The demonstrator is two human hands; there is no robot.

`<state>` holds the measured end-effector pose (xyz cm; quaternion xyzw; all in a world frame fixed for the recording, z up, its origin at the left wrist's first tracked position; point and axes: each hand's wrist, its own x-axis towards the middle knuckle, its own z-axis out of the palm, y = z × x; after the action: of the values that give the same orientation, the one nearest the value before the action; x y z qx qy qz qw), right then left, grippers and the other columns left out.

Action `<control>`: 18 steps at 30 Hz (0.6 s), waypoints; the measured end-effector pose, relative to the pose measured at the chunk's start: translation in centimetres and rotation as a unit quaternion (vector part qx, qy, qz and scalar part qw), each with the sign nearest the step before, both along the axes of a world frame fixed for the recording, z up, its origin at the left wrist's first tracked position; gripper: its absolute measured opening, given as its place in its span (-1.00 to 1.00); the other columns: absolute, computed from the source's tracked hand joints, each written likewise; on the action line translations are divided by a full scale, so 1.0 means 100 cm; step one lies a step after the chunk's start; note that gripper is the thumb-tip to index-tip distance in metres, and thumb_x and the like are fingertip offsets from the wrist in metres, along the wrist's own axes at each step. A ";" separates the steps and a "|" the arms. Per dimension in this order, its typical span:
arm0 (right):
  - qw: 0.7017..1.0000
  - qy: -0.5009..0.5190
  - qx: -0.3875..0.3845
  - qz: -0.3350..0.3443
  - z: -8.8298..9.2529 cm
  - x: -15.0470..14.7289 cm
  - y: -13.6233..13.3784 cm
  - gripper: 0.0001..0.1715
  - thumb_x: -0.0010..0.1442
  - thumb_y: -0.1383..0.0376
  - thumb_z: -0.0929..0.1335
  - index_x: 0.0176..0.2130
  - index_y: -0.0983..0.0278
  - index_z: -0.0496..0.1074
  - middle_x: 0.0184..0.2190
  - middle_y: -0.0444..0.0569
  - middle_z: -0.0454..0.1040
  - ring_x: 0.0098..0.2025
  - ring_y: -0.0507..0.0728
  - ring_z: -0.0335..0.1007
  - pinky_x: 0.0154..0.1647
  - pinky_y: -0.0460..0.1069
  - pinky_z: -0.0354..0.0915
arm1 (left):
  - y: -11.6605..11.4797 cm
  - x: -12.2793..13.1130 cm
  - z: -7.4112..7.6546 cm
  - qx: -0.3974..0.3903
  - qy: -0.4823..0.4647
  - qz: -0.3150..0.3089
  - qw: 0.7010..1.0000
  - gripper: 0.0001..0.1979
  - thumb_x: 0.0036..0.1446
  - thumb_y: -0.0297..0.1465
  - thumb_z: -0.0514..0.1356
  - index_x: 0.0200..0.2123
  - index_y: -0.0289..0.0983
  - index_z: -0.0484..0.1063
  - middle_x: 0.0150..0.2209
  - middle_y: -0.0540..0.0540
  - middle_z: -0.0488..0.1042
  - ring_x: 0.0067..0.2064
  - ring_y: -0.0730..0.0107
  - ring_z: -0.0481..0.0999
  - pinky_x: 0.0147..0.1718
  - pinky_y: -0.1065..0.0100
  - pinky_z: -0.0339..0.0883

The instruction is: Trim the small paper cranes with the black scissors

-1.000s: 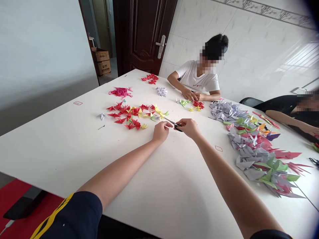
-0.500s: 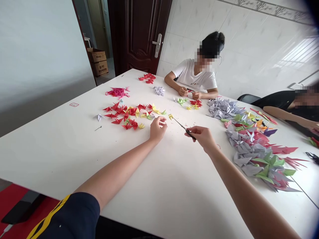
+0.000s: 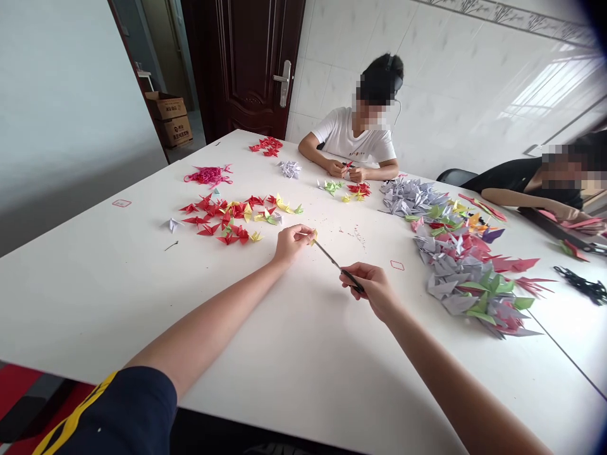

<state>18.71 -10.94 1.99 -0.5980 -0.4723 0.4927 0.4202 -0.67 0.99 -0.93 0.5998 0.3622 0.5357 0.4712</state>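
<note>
On the white table (image 3: 284, 354), near its middle, the left hand (image 3: 289, 243) is pinching a small yellow paper (image 3: 313, 237) between thumb and fingertips. The right hand (image 3: 372, 287) is closing narrowly around the dark handle of a slim tool (image 3: 332, 259), whose tip is reaching up to touch the paper.

Just beyond the left hand, red and yellow cranes (image 3: 227, 221) are lying scattered, with a lone white crane (image 3: 173, 224) and a small dark pin (image 3: 171, 245) farther left. Tiny scraps (image 3: 355, 235) are dotting the surface beyond the tool, and a red sticker (image 3: 397, 265) is sitting just right of the right hand. A big pile (image 3: 465, 265) of grey, red and green folds is crowding the right side — near the right hand but not touching it. A pink tangle (image 3: 206, 175) is lying far left.

At the far edge a person (image 3: 355, 136) in white is working over small folds; another person (image 3: 535, 183) in black is leaning in at the right.

Bare tabletop is stretching from both hands to the near edge and out to the left — nothing is standing between the hands. A door (image 3: 246, 63) and boxes (image 3: 168, 117) are showing beyond the far left corner.
</note>
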 end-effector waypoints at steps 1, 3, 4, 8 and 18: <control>1.000 0.001 0.002 0.002 -0.002 0.000 -0.001 -0.63 -0.10 0.13 0.52 -0.31 0.29 0.51 -0.46 -0.04 0.53 -0.64 -0.05 0.18 -0.60 -0.07 0.10 | 0.001 0.000 -0.001 -0.009 0.000 0.005 1.000 -0.75 -0.02 -0.24 0.30 -0.38 -0.33 0.51 -0.42 -0.09 0.53 -0.40 0.42 0.51 -0.33 0.38 0.40; 1.000 0.000 0.013 0.001 -0.006 0.002 -0.002 -0.64 -0.10 0.13 0.52 -0.33 0.28 0.49 -0.46 -0.05 0.52 -0.63 -0.06 0.17 -0.58 -0.06 0.13 | 0.003 -0.001 -0.003 -0.036 0.000 0.023 0.999 -0.74 -0.04 -0.23 0.31 -0.38 -0.32 0.52 -0.43 -0.09 0.53 -0.43 0.43 0.50 -0.34 0.38 0.41; 1.000 0.000 0.022 0.000 -0.009 0.003 -0.002 -0.65 -0.10 0.13 0.52 -0.33 0.28 0.49 -0.46 -0.05 0.52 -0.63 -0.05 0.18 -0.58 -0.06 0.14 | 0.005 -0.001 -0.003 -0.051 -0.002 0.032 0.998 -0.74 -0.05 -0.23 0.31 -0.38 -0.32 0.53 -0.42 -0.09 0.54 -0.43 0.43 0.49 -0.35 0.38 0.42; 0.998 -0.009 0.055 -0.005 -0.020 0.004 -0.004 -0.60 -0.08 0.08 0.50 -0.29 0.27 0.47 -0.47 -0.03 0.49 -0.50 0.08 0.38 -0.58 -0.07 0.15 | 0.006 -0.001 -0.003 -0.087 -0.016 0.046 0.995 -0.73 -0.07 -0.21 0.32 -0.40 -0.31 0.52 -0.40 -0.09 0.53 -0.42 0.43 0.48 -0.35 0.37 0.44; 0.993 -0.077 0.085 -0.014 -0.034 0.001 -0.009 -0.67 0.00 0.11 0.46 -0.22 0.21 0.48 -0.42 -0.02 0.56 -0.37 0.15 0.48 -0.46 -0.04 0.26 | 0.002 0.000 0.003 -0.104 -0.016 0.010 0.994 -0.76 -0.10 -0.26 0.31 -0.43 -0.33 0.48 -0.44 -0.08 0.49 -0.42 0.45 0.45 -0.38 0.37 0.43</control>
<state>18.77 -11.84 -1.44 -0.6030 -0.5350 0.3967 0.4390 -0.63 1.17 -0.68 0.5352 0.4148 0.5092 0.5312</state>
